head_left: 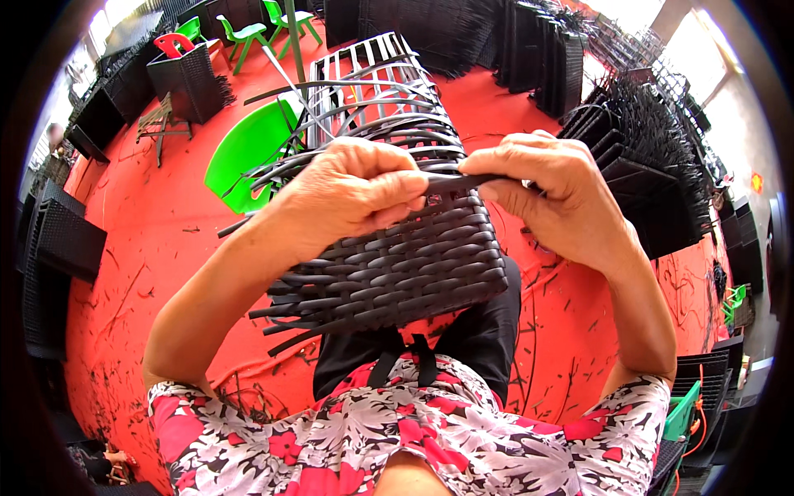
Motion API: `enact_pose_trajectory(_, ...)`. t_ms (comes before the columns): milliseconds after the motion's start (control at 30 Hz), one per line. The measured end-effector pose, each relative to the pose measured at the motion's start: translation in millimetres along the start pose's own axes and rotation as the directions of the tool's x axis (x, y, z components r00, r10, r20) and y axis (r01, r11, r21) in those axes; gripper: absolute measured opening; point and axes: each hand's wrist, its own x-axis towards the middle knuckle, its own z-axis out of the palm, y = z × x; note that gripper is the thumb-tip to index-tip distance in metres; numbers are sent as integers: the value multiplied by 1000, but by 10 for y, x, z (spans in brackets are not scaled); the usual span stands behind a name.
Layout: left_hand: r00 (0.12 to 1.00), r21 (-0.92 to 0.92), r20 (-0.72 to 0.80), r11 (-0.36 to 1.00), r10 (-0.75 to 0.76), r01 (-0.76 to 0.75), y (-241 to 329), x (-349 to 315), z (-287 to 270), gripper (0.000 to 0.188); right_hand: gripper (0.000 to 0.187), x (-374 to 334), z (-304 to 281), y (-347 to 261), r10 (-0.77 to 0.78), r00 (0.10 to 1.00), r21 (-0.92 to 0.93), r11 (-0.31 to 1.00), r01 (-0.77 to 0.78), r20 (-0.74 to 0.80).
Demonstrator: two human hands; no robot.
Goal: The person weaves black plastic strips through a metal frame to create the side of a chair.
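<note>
Bright red floor all around here, littered with dark scraps. Closest in is a floral shirt, then black trousers, and right over the lap sits the half-woven black piece. Its near part is tightly woven, with loose ends poking out on the left. Both hands are at the upper edge of that weave, pinching the same flat black strip: the left hand has its fingers curled in with the thumb pressed on them, and the right hand grips between thumb and forefinger. Past them, the frame's slats are pretty much bare, crossed by loose strands. Just left of it is a green seat. Further out, a bristly black stack is on the right, and a dark woven box and small green chairs are back left.
</note>
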Motion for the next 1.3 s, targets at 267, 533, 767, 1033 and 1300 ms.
enact_pose_trajectory(267, 981, 96, -157, 990, 118, -104, -198, -50, -13, 20, 18, 158, 92, -11, 243, 958, 747, 663, -48, -154)
enact_pose_trajectory(533, 845, 868, 318, 228, 429, -442, -286, -81, 651, 73, 16, 470, 347, -42, 260, 946, 816, 578, 6, -191)
enact_pose_trajectory(767, 885, 899, 367, 136, 285, -417, -463, -64, 708, 88, 18, 652, 340, -15, 239, 971, 901, 421, -109, 6)
enact_pose_trajectory(1033, 878, 885, 398, 141, 264, -444, -512, -26, 749, 79, 20, 725, 401, -178, 246, 961, 862, 452, -230, 127)
enact_pose_trajectory(1300, 888, 869, 421, 201, 183, -453, -497, -15, 756, 75, 19, 787, 492, -312, 185, 973, 778, 586, -225, 142)
